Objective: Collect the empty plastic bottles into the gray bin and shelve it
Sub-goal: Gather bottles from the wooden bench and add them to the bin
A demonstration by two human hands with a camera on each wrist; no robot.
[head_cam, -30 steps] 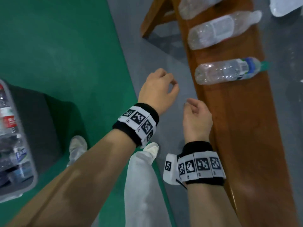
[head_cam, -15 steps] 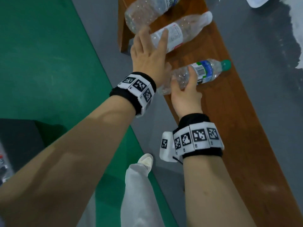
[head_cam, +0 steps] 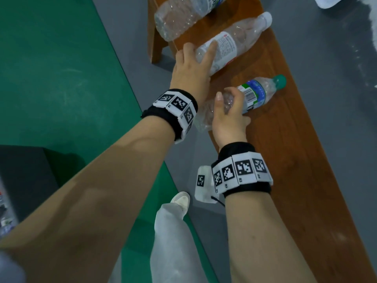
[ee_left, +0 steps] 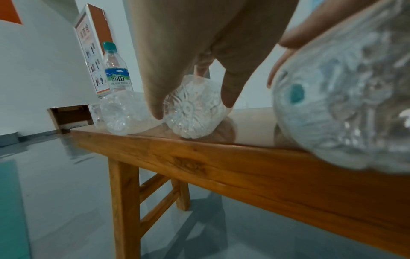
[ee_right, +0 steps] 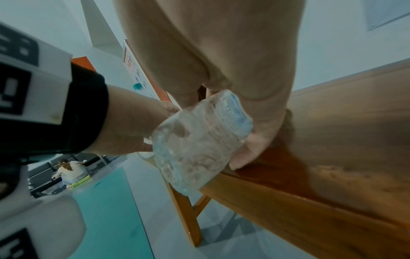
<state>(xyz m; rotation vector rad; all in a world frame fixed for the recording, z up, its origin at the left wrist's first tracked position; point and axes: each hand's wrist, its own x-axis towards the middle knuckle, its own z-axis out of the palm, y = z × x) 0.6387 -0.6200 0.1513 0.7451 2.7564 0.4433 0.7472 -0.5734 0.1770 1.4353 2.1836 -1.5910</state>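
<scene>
Three clear empty bottles lie on a wooden bench [head_cam: 295, 160]. My left hand [head_cam: 195, 52] grips the base end of the white-capped bottle [head_cam: 230, 41]; in the left wrist view its fingers [ee_left: 155, 105] straddle that bottle's base [ee_left: 193, 112]. My right hand [head_cam: 228, 103] grips the green-capped bottle [head_cam: 255, 94], whose base [ee_right: 199, 143] overhangs the bench's near edge. A third bottle [head_cam: 183, 15] lies at the bench's far end. Only a sliver of the gray bin [head_cam: 5, 211] shows at the left edge.
An upright green-capped bottle [ee_left: 115, 70] stands beyond the lying ones. Green floor matting [head_cam: 61, 68] lies left of the bench, gray floor [head_cam: 336, 78] on its right. My leg and white shoe [head_cam: 181, 201] are below my arms. A person sits far off [ee_right: 71, 170].
Both hands reached forward from above the floor to the bench. The left hand settled on the white-capped bottle, and the right hand closed round the green-capped one and drew it toward the bench's near edge.
</scene>
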